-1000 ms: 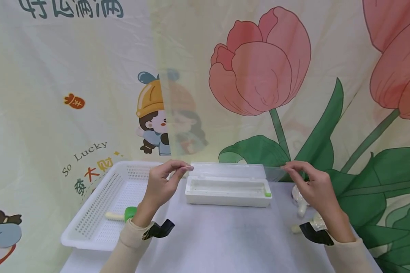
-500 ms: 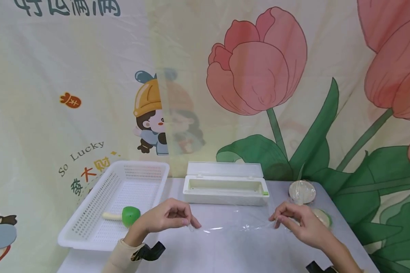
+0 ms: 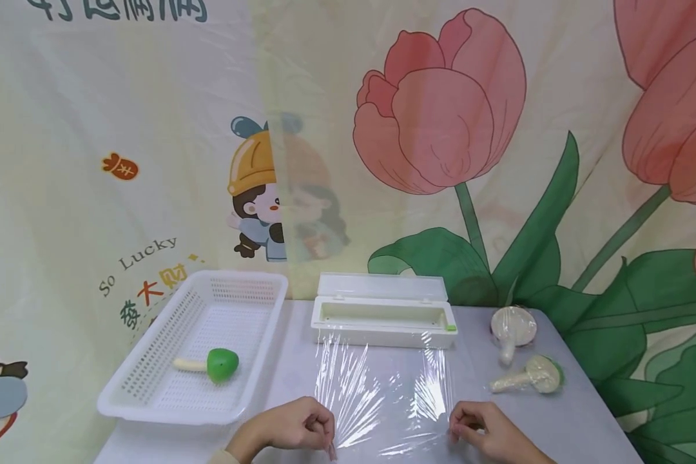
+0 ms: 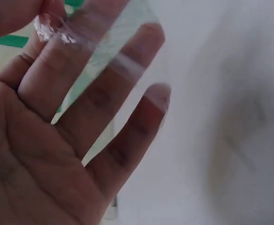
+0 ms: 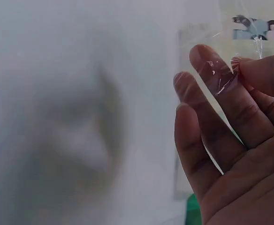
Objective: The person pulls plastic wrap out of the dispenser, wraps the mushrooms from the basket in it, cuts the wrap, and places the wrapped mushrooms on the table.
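Observation:
A sheet of clear plastic wrap (image 3: 385,399) stretches from the front of a white dispenser box (image 3: 383,338) toward me, shiny with creases. My left hand (image 3: 298,424) pinches its near left corner between thumb and fingers; the left wrist view shows the film bunched at the thumb, with the other fingers (image 4: 132,126) spread behind it. At the near right corner my right hand (image 3: 490,430) pinches the film, the thumb (image 5: 266,75) pressed against a finger in the right wrist view. The box's lid (image 3: 383,287) stands raised at the back.
Left of the box, a white perforated basket (image 3: 116,403) holds a green-capped toy mushroom (image 3: 222,365) with a pale stem. On the right of the white table (image 3: 580,425) lie two film-wrapped mushroom-shaped pieces, one pale (image 3: 513,327) and one green-edged (image 3: 541,376). A patterned curtain (image 3: 325,96) hangs behind.
Both hands have come down and toward me from above the box, drawing the plastic wrap out over the table. The box, basket and wrapped pieces have stayed in place.

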A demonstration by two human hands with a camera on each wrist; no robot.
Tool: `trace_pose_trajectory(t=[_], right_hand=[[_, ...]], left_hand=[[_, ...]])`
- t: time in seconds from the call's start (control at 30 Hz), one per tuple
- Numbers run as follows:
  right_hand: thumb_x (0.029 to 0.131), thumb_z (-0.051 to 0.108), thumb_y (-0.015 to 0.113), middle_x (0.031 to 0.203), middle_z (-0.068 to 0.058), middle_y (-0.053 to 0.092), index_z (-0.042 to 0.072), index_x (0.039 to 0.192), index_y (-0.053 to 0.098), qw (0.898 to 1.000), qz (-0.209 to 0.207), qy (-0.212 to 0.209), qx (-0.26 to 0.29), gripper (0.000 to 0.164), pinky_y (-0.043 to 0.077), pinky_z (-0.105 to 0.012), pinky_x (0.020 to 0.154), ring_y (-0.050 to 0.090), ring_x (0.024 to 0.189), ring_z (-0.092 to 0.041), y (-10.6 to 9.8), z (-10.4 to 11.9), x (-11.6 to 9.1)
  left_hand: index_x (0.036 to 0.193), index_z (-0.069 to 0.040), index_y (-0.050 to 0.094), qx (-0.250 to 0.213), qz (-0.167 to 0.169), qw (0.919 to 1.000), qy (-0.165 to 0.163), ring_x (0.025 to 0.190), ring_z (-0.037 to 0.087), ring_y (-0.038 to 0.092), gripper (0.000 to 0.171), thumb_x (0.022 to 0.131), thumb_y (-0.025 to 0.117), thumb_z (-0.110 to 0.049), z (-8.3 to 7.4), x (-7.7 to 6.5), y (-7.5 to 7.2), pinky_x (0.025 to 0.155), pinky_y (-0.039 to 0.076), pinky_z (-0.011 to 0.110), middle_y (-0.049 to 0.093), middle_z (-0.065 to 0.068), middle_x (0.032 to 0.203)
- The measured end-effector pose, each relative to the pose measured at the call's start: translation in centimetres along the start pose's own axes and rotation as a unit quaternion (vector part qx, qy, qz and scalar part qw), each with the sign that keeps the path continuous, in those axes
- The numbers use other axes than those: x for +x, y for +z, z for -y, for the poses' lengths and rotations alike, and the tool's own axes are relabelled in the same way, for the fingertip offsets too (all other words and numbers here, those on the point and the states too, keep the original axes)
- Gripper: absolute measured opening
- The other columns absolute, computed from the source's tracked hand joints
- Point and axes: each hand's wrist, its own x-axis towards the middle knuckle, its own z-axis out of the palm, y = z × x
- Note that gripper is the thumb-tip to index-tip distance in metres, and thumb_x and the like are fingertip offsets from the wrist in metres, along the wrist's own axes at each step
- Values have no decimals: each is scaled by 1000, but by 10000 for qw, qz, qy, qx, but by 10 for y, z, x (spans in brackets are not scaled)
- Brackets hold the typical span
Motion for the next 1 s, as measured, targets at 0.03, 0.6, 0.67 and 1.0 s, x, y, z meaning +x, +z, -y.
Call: trace_pose_trajectory(t=[0.03,0.6,0.67,1.0], right_hand=[[105,16,57,87,0,72,8,95,67,10000,24,51,8,17,52,-24,68,65,78,-8,3,-7,2],[99,26,68,83,8,70,13,96,73,9941,-236,937,-498,14,52,-23,63,60,71,-3,29,-24,21],[97,24,71,85,9,69,13,97,73,9940,-370,792,-656,11,52,-23,64,59,72,-1,30,-27,21],[92,9,75,88,5,66,15,96,71,9921,-618,-275,-1055,8,54,-22,66,58,79,4,38,-42,18]], left_hand=[[80,0,65,160,-72,9998,-53,58,-11,42,14,91,62,-8,4,1,4,53,31,11,66,25,69],[83,-16,71,1335,-514,9890,-377,58,-14,52,18,94,70,-30,17,10,22,55,50,14,62,-20,65],[86,-18,71,1547,-636,9859,-26,61,-15,53,15,96,69,-29,8,8,13,56,51,13,65,-17,68],[105,-20,71,2133,-1951,9531,901,79,-2,66,10,101,63,-16,-64,-35,-77,68,56,24,75,-8,89]])
